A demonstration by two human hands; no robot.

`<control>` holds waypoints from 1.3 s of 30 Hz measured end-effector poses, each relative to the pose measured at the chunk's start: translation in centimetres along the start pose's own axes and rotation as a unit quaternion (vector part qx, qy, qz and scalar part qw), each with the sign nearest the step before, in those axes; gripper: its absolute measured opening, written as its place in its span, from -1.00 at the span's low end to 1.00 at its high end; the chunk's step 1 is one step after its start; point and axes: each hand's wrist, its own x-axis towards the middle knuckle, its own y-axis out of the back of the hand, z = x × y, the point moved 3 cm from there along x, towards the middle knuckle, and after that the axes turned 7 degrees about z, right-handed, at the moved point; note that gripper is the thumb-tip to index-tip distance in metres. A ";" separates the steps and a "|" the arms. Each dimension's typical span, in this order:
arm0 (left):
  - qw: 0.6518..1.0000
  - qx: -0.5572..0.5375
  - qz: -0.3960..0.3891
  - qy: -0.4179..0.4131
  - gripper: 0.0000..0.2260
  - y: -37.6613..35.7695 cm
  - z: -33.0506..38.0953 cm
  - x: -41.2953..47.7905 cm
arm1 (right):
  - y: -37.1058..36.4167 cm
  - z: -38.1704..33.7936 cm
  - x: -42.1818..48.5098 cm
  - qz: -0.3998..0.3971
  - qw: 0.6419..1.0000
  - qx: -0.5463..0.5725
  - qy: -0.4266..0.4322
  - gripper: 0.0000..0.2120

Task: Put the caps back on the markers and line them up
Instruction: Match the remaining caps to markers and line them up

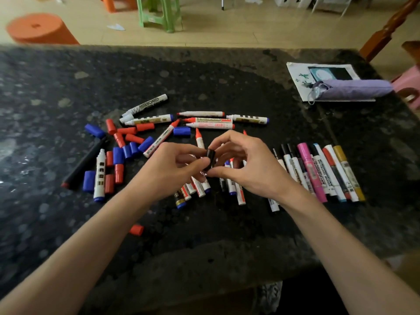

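Black cap [210,158]: held above the table's [204,76] middle, between my two hands, with its length running roughly up and down. My left hand [172,169] pinches it from the left with thumb and curled fingers. My right hand [247,164] closes on it from the right, with the forefinger arched over its top and the thumb at its lower end. Whether a marker sits inside the cap, I cannot tell.

Directly beneath both hands lies a cluster of white markers [200,187], partly hidden by my fingers. Just right of my right hand is a row of capped markers [336,173] lying side by side, among them a pink marker [311,169]. Beyond my hands lie uncapped markers [210,120] with red tips, several lying crosswise. To the left of my left hand is a scatter of loose red and blue caps [118,153], with a long black marker [84,163] at its left edge. A single red cap [136,230] lies near my left forearm, well apart from the scatter.

At the far right corner, a purple pouch [354,88] rests on a white sheet [297,73].
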 end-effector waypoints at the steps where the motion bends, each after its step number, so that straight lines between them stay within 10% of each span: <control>1: 1.000 -0.001 0.006 0.007 -0.86 0.2 -0.1 0.0 | 0.0 0.1 0.2 0.004 1.000 -0.009 -0.005 -0.67; 8: 0.996 -0.016 0.036 0.075 -0.83 1.2 -0.9 0.4 | 1.1 2.4 1.4 0.079 0.954 -0.270 -0.099 -0.84; 24: 0.992 -0.107 -0.005 0.063 -0.86 1.6 -0.6 0.0 | -2.5 1.4 1.4 0.031 0.885 -0.435 -0.164 -0.71; 34: 0.990 -0.133 0.029 0.045 -0.75 1.8 -0.8 0.2 | 1.6 0.9 0.6 0.119 0.958 -0.237 -0.110 -0.83; 39: 0.975 -0.203 0.051 0.076 -0.79 1.9 -0.9 0.4 | 2.3 1.3 0.1 0.032 0.982 -0.187 -0.020 -0.84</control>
